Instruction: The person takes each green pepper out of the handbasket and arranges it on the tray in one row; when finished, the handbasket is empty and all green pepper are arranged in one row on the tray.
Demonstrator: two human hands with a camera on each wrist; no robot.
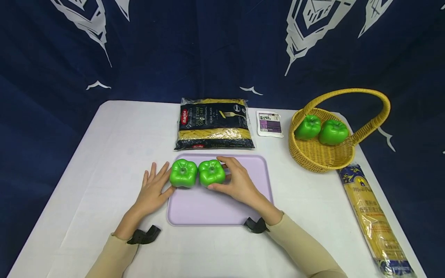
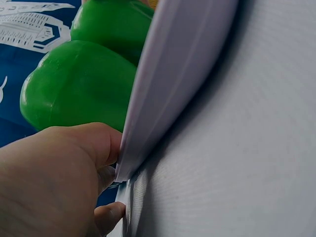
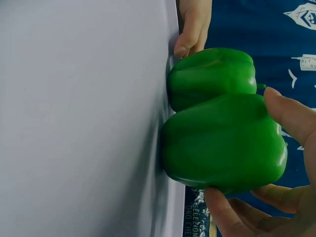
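Observation:
Two green bell peppers sit side by side on the lilac tray (image 1: 222, 208), toward its far left. My right hand (image 1: 240, 183) holds the right bell pepper (image 1: 211, 172) between thumb and fingers; in the right wrist view this bell pepper (image 3: 222, 148) is the nearer one. My left hand (image 1: 152, 193) lies with fingers spread at the tray's left edge, beside the left bell pepper (image 1: 183, 173). In the left wrist view its thumb (image 2: 101, 140) is at the tray rim (image 2: 129, 133), close to that bell pepper (image 2: 79, 86); whether they touch, I cannot tell.
A bag of penne (image 1: 215, 123) lies behind the tray, with a small white packet (image 1: 269, 124) to its right. At the right stands a handled wicker basket (image 1: 306, 159) holding two more green bell peppers (image 1: 333, 132). A long spaghetti pack (image 1: 377, 220) lies along the table's right edge.

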